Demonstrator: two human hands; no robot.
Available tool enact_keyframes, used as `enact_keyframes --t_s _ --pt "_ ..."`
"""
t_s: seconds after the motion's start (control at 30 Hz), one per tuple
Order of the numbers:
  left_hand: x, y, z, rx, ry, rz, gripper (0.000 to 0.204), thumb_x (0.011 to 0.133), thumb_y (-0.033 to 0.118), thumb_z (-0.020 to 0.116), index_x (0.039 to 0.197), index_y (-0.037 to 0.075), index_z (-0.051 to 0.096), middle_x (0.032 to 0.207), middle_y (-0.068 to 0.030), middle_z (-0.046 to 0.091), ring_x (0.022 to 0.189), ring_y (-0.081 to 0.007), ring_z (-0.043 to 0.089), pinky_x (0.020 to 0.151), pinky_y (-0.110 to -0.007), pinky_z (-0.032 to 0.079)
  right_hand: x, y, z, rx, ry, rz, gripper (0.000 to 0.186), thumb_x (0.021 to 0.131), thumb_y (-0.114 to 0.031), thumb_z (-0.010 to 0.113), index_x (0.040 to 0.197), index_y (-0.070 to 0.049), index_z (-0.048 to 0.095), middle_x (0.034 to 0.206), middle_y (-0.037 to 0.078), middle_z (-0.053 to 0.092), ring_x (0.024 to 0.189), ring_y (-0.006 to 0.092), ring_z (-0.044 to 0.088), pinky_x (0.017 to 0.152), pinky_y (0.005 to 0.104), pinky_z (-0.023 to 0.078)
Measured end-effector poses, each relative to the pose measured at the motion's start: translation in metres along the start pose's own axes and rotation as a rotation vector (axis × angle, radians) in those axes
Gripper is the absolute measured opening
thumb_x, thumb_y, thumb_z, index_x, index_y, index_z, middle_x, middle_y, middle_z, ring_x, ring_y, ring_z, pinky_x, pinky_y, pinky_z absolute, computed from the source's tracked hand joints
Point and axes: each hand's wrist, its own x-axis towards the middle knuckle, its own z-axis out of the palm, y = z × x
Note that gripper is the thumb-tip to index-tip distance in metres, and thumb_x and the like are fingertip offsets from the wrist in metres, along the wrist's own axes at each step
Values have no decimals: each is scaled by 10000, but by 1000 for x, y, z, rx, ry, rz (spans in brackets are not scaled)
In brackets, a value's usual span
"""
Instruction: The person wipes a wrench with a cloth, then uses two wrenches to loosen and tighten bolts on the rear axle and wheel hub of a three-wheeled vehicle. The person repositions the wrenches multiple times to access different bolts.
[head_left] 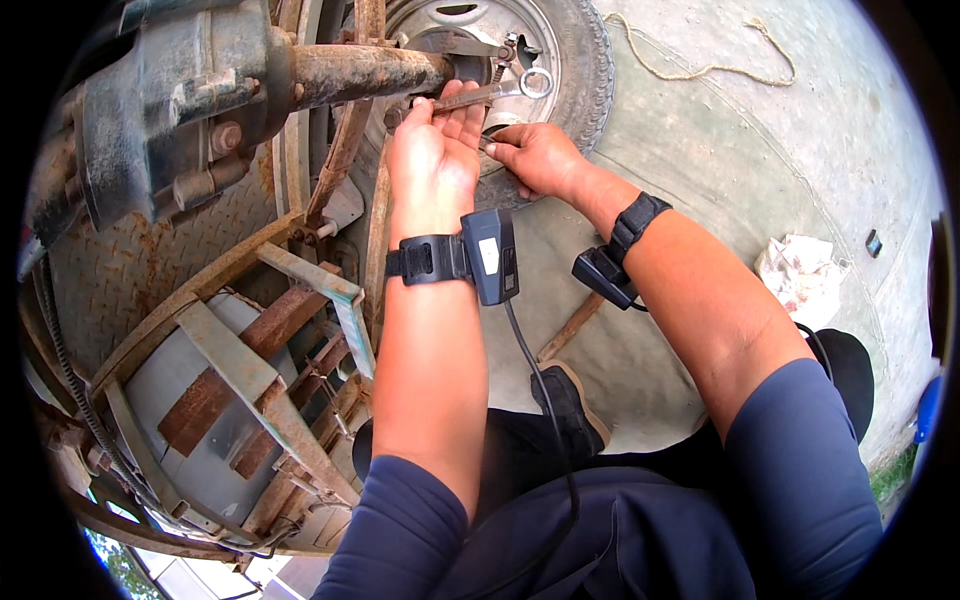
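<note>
My left hand (pixel 432 150) is turned palm up beneath the end of a rusty axle tube (pixel 375 75). Its fingers are closed around a metal wrench (pixel 498 92), whose ring end points right, in front of the wheel (pixel 592 75). Just right of it, my right hand (pixel 542 160) is closed in a pinch at the lower part of the wheel rim. What its fingertips grip is too small and hidden to name. Above the wrench, a threaded bolt (pixel 499 72) stands by a bracket near the hub.
A large greasy gear housing (pixel 190 95) fills the upper left. Below it is a rusty metal frame (pixel 225 350). On the ground cloth lie a rope (pixel 710 69), a stained white rag (pixel 800 280), a small dark object (pixel 874 243) and a wooden handle (pixel 570 328) near my shoe (pixel 572 405).
</note>
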Motion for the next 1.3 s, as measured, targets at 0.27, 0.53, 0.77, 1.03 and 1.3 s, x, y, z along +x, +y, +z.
enact_keyframes --t_s 0.27,0.53,0.77,1.03,1.3 --pt "16 -5 0 -117 11 -21 315 1067 221 314 1141 -49 458 1090 -165 591 982 -295 646 820 -390 594 1 2 -1 0 13 -8 357 933 -267 608 1182 -16 655 653 104 637 487 188 625 509 331 525" --pt "-2 1 -27 95 73 -22 171 1027 170 454 1028 6 504 942 -114 596 800 -229 595 717 -363 537 0 4 -3 -41 -42 -21 356 936 -267 605 1195 -28 654 648 87 625 497 180 624 512 326 525" --pt "-10 54 -78 1265 -48 120 209 992 224 532 957 25 585 696 1 543 575 -112 499 543 -273 429 -1 3 -2 33 -13 14 405 959 -291 596 1261 -23 610 608 19 570 454 119 553 449 292 470" --pt "-5 66 -90 2027 66 683 312 964 243 523 1120 -17 596 978 -282 643 918 -458 608 804 -472 476 2 0 -3 -5 -19 5 351 953 -272 581 1208 -40 647 643 79 623 487 167 608 531 331 520" --pt "-41 28 -82 922 75 25 199 1011 225 506 980 34 550 891 -118 663 840 -260 682 708 -358 531 -3 -3 -4 -8 -12 27 348 957 -272 574 1210 -45 648 650 82 631 489 166 608 524 330 519"
